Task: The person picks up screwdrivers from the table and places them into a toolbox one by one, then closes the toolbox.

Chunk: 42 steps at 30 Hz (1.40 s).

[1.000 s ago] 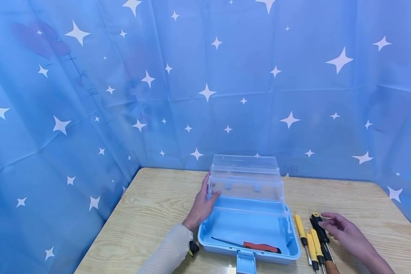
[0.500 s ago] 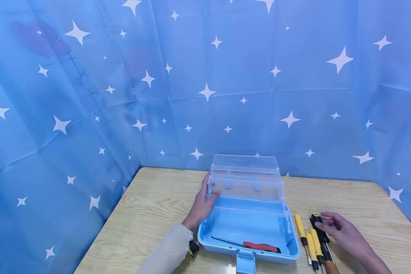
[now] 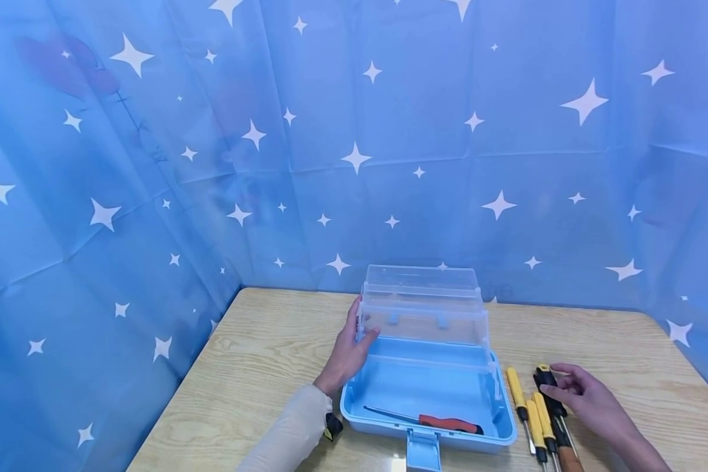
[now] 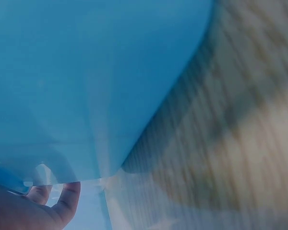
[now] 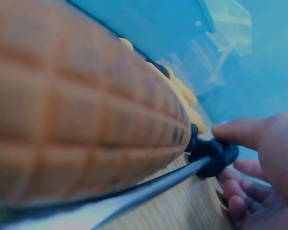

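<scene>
A light blue toolbox (image 3: 425,387) stands with its clear lid (image 3: 425,301) raised. My left hand (image 3: 349,351) grips the lid's left edge, thumb in front and fingers behind. In the left wrist view, its fingers (image 4: 67,201) curl beside the blue wall. On the box floor lies a screwdriver with a red and black handle (image 3: 448,423). To the right, my right hand (image 3: 592,400) holds a black-handled screwdriver (image 3: 556,405) lying on the table. The right wrist view shows the thumb on top of its black handle (image 5: 216,155) and the fingers curled beside it.
Several yellow-handled screwdrivers (image 3: 544,417) lie between the box and my right hand. A tool with a brown grid-patterned handle (image 5: 86,105) lies close by. Near my left sleeve sits a small black and yellow object (image 3: 333,427). A blue starred curtain (image 3: 354,131) hangs behind the wooden table (image 3: 259,354).
My right hand has shifted slightly left, its thumb coming further over the black handle. The left hand and the toolbox have stayed in place.
</scene>
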### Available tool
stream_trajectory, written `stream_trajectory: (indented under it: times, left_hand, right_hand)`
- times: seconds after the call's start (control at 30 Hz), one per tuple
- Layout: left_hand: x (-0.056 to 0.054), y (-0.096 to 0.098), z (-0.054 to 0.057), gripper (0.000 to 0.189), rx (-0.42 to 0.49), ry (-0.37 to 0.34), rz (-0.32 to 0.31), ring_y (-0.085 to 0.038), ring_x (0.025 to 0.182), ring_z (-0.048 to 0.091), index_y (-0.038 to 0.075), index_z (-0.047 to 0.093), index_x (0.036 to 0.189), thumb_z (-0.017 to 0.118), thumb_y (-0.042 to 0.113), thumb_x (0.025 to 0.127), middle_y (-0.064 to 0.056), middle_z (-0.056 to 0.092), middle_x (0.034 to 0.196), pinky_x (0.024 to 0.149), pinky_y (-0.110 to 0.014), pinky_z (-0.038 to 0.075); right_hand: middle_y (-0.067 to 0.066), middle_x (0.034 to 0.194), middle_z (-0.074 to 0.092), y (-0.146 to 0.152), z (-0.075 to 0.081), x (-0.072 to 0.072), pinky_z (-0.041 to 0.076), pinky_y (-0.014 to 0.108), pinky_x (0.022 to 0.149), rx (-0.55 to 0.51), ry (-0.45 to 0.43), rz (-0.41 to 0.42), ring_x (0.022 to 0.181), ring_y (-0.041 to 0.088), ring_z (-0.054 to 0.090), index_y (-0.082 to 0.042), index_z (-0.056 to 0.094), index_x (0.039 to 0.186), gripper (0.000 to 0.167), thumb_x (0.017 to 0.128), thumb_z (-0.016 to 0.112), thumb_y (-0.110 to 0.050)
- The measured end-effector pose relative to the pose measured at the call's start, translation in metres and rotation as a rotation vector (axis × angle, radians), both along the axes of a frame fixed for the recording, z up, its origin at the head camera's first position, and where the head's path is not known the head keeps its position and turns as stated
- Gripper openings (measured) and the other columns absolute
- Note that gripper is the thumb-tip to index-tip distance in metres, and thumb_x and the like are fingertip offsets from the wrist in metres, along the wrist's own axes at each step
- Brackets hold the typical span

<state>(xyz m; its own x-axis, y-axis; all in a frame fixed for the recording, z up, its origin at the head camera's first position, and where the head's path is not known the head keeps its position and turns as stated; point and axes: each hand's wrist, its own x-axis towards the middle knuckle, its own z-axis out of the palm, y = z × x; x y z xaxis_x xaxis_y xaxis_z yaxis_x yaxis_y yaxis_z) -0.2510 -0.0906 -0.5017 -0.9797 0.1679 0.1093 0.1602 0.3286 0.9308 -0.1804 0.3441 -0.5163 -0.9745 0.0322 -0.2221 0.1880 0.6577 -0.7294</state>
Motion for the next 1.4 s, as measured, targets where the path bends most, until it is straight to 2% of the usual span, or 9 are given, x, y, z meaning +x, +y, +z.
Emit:
stream_trajectory:
  times: [0.27, 0.57, 0.87, 0.97, 1.17, 1.4]
  left_hand:
    - [0.0003, 0.0004, 0.0011, 0.072, -0.002, 0.000, 0.000, -0.030, 0.143, 0.037, 0.037, 0.008, 0.159, 0.051, 0.044, 0.101, -0.005, 0.039, 0.155, 0.111, -0.061, 0.034]
    - [0.0009, 0.0016, 0.0035, 0.071, -0.012, -0.014, 0.009, -0.030, 0.142, 0.038, 0.041, 0.007, 0.158, 0.051, 0.038, 0.103, -0.004, 0.040, 0.154, 0.111, -0.062, 0.034]
    - [0.0024, 0.0018, 0.0036, 0.072, -0.015, -0.011, 0.012, -0.032, 0.142, 0.038, 0.040, 0.008, 0.158, 0.050, 0.046, 0.101, -0.006, 0.040, 0.154, 0.111, -0.062, 0.034]
    - [0.0021, 0.0009, 0.0024, 0.073, -0.014, -0.014, 0.013, -0.031, 0.142, 0.038, 0.040, 0.008, 0.158, 0.051, 0.048, 0.100, -0.006, 0.040, 0.154, 0.111, -0.062, 0.034]
    - [0.0009, 0.0006, 0.0013, 0.073, -0.014, -0.009, 0.011, -0.029, 0.143, 0.038, 0.040, 0.008, 0.158, 0.051, 0.048, 0.100, -0.005, 0.039, 0.154, 0.112, -0.061, 0.034]
    - [0.0007, 0.0006, 0.0012, 0.071, -0.015, -0.018, 0.012, -0.031, 0.143, 0.038, 0.045, 0.008, 0.157, 0.051, 0.048, 0.100, -0.005, 0.039, 0.154, 0.111, -0.062, 0.033]
  right_hand:
    - [0.011, 0.106, 0.055, -0.0015, 0.0023, 0.0007, 0.041, 0.030, 0.060, -0.010, 0.008, -0.013, 0.081, 0.016, 0.047, 0.008, 0.033, 0.145, 0.075, 0.098, 0.058, -0.045]
    - [0.012, 0.111, 0.054, 0.0002, 0.0021, 0.0011, 0.043, 0.030, 0.060, -0.034, -0.003, -0.021, 0.083, 0.016, 0.048, 0.007, 0.032, 0.147, 0.078, 0.098, 0.057, -0.048]
    - [0.015, 0.118, 0.055, 0.0027, 0.0017, 0.0010, 0.046, 0.030, 0.062, -0.050, -0.012, -0.021, 0.086, 0.015, 0.050, 0.006, 0.031, 0.148, 0.079, 0.097, 0.058, -0.049]
    - [0.018, 0.121, 0.054, 0.0033, 0.0020, 0.0003, 0.047, 0.031, 0.064, -0.062, -0.027, -0.025, 0.089, 0.017, 0.051, 0.006, 0.030, 0.148, 0.080, 0.097, 0.058, -0.049]
    - [0.030, 0.132, 0.049, 0.0040, 0.0034, -0.0017, 0.051, 0.031, 0.072, -0.066, -0.054, -0.026, 0.108, 0.030, 0.055, 0.006, 0.028, 0.150, 0.084, 0.097, 0.055, -0.053]
    - [0.031, 0.134, 0.046, 0.0036, 0.0041, -0.0029, 0.050, 0.031, 0.072, -0.086, -0.078, -0.059, 0.112, 0.036, 0.054, 0.005, 0.028, 0.150, 0.086, 0.096, 0.055, -0.057]
